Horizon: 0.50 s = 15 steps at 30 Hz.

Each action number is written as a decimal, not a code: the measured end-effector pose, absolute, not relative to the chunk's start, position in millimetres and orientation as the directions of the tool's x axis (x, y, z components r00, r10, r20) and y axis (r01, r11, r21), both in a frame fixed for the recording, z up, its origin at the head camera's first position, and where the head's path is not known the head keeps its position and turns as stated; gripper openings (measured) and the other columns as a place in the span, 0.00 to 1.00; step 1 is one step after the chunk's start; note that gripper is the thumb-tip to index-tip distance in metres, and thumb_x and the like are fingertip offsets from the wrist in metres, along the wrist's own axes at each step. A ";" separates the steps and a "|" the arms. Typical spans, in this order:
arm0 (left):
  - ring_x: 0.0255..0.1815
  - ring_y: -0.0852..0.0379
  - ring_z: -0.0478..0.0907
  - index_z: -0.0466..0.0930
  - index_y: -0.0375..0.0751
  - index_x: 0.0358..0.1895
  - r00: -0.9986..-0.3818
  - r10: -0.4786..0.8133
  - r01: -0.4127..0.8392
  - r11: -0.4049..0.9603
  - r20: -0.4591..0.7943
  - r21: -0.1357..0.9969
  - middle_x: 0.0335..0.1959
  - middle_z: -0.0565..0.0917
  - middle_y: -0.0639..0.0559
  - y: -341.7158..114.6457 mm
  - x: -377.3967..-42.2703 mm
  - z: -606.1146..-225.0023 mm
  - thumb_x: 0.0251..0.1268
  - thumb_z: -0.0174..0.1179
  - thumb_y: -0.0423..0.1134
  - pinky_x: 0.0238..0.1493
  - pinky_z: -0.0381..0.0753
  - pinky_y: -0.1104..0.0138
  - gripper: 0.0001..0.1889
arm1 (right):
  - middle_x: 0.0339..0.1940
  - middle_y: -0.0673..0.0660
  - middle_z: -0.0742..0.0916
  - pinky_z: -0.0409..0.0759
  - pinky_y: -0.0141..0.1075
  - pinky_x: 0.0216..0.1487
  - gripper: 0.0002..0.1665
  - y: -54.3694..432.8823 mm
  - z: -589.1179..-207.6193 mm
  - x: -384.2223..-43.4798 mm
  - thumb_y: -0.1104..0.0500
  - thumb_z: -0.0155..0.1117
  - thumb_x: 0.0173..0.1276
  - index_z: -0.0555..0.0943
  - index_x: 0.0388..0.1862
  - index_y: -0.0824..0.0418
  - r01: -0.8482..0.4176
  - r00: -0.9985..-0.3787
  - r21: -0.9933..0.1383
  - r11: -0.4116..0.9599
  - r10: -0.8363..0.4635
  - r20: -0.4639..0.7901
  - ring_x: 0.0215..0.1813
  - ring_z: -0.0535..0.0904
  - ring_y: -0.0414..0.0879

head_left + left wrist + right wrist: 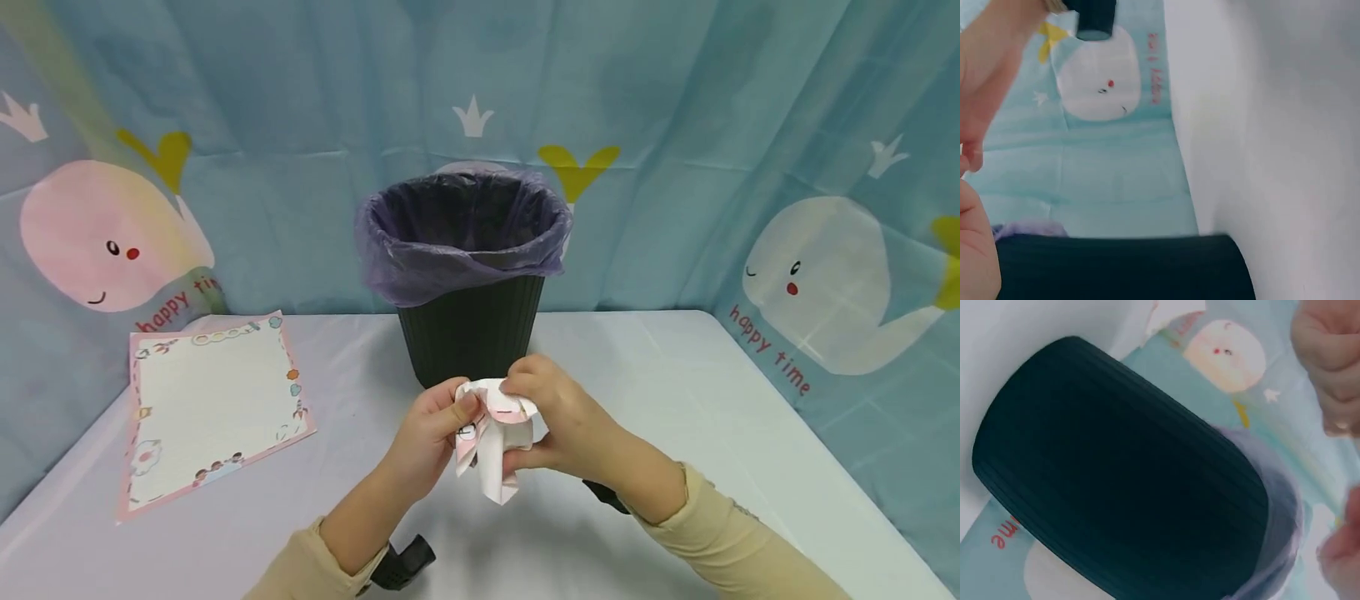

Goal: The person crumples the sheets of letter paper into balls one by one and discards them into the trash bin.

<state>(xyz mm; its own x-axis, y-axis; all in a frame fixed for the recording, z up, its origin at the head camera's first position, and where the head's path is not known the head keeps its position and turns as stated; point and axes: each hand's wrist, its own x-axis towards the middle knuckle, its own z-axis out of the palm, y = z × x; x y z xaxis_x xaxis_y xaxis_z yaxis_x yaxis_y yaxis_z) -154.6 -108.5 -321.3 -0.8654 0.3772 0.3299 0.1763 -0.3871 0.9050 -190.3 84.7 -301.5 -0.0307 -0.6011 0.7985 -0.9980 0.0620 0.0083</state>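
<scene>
Both hands hold a crumpled sheet of white paper [491, 450] with pink printed parts, in front of the bin in the head view. My left hand [423, 437] pinches its left side, thumb on top. On the other side, my right hand [562, 417] grips the paper between thumb and curled fingers. The paper is bunched and folded, its lower corners hanging down over the table. Close behind stands a black ribbed bin [472, 333], lined with a purple bag [450, 279] folded over its rim. In both wrist views the paper cannot be made out.
On the left of the white table [660, 392] lies a flat sheet with a pink decorated border [217, 408]. A blue curtain [300, 125] with whale prints encloses the back and sides. Black wrist devices [405, 562] sit below the sleeves.
</scene>
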 end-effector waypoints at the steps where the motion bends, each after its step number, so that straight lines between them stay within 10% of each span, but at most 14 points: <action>1: 0.31 0.66 0.76 0.75 0.46 0.32 -0.875 0.369 0.152 -0.407 0.314 0.901 0.28 0.79 0.60 -106.7 -152.3 -320.6 0.72 0.55 0.45 0.32 0.77 0.76 0.10 | 0.39 0.60 0.74 0.76 0.35 0.38 0.34 82.6 -302.6 -191.1 0.38 0.58 0.66 0.66 0.50 0.67 -0.997 0.000 0.048 0.067 -0.582 0.813 0.40 0.71 0.51; 9: 0.28 0.67 0.76 0.72 0.48 0.29 -0.915 0.304 0.098 -0.474 0.267 0.875 0.26 0.76 0.58 -92.4 -140.1 -308.9 0.75 0.51 0.46 0.27 0.73 0.78 0.13 | 0.25 0.56 0.72 0.66 0.29 0.24 0.20 64.8 -314.2 -198.6 0.52 0.58 0.73 0.68 0.32 0.67 -0.954 0.252 0.292 0.062 -0.357 0.900 0.25 0.67 0.46; 15: 0.22 0.65 0.72 0.73 0.43 0.27 -0.970 0.157 0.108 -0.397 0.184 0.911 0.22 0.74 0.56 -80.9 -144.2 -305.7 0.75 0.47 0.39 0.22 0.69 0.76 0.15 | 0.16 0.51 0.66 0.58 0.26 0.18 0.15 55.5 -322.7 -205.2 0.63 0.50 0.67 0.63 0.20 0.61 -0.967 0.239 0.253 0.026 -0.249 0.939 0.18 0.60 0.42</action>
<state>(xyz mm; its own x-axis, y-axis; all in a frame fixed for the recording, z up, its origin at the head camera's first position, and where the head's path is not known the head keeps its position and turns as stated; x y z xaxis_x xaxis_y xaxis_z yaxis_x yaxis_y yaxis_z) -144.2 -80.9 -305.7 -0.9703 0.1574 0.1840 0.1084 -0.3970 0.9114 -205.2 55.5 -322.7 0.2390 -0.2490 0.9385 -0.9670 0.0262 0.2533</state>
